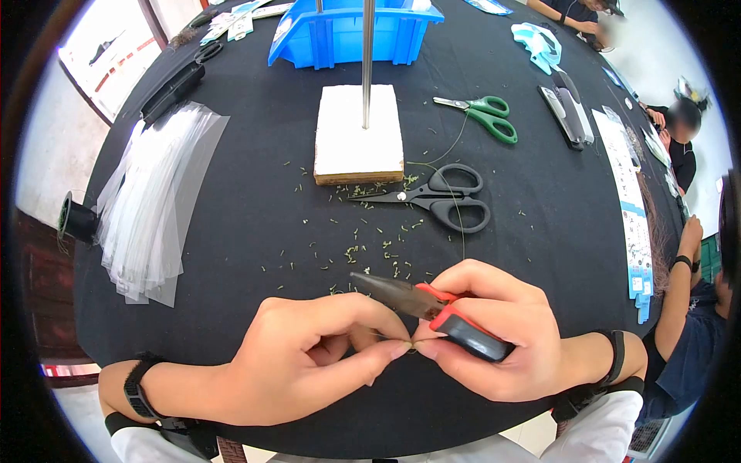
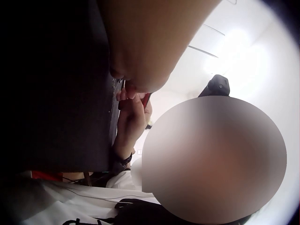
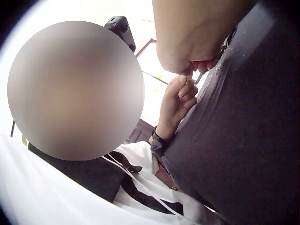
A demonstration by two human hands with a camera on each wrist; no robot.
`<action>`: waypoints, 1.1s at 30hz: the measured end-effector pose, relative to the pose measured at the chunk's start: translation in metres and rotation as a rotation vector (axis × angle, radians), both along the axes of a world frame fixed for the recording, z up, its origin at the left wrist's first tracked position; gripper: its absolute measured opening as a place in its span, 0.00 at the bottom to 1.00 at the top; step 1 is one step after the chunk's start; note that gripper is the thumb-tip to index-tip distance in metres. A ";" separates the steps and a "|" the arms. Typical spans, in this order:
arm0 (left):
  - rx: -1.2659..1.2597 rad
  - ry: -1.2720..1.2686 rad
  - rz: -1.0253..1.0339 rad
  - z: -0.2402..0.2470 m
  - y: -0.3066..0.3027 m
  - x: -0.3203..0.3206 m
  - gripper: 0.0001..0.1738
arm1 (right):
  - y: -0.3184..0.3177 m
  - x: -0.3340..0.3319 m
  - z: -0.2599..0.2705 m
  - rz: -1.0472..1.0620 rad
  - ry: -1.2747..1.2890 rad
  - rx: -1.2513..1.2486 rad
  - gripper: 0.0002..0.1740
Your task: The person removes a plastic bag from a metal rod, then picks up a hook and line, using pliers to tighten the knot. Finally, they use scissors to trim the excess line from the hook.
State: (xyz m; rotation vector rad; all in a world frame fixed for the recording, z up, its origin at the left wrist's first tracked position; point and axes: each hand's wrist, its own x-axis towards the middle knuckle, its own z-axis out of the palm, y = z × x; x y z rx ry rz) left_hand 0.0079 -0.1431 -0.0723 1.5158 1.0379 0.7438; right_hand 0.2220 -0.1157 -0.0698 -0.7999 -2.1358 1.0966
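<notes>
My left hand [image 1: 305,359] pinches a thin greenish strand between thumb and forefinger, close over the black table. My right hand [image 1: 513,320] grips needle-nose pliers [image 1: 397,295] with red and black handles, their metal tip pointing left above the left fingers. Its thumb and forefinger also meet at the strand, fingertips right at those of the left hand. A fine green thread [image 1: 463,245] runs from the scissors down behind the right hand. In both wrist views the hands meet fingertip to fingertip; the strand there is too small to make out.
Black scissors [image 1: 444,198] and green-handled scissors [image 1: 486,116] lie ahead, among scattered green clippings [image 1: 355,251]. A metal rod stands on a white block [image 1: 340,131], before a blue bin [image 1: 351,42]. Clear plastic sleeves [image 1: 158,201] lie left, a stapler [image 1: 567,112] right. Other people sit at right.
</notes>
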 end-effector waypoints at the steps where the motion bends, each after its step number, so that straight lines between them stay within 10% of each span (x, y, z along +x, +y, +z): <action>1: -0.056 -0.038 0.013 0.000 0.000 0.000 0.05 | 0.000 0.000 -0.001 -0.006 0.017 -0.007 0.10; 33: 0.069 -0.135 0.367 0.003 -0.004 -0.002 0.04 | -0.010 -0.002 0.003 -0.161 -0.339 0.392 0.13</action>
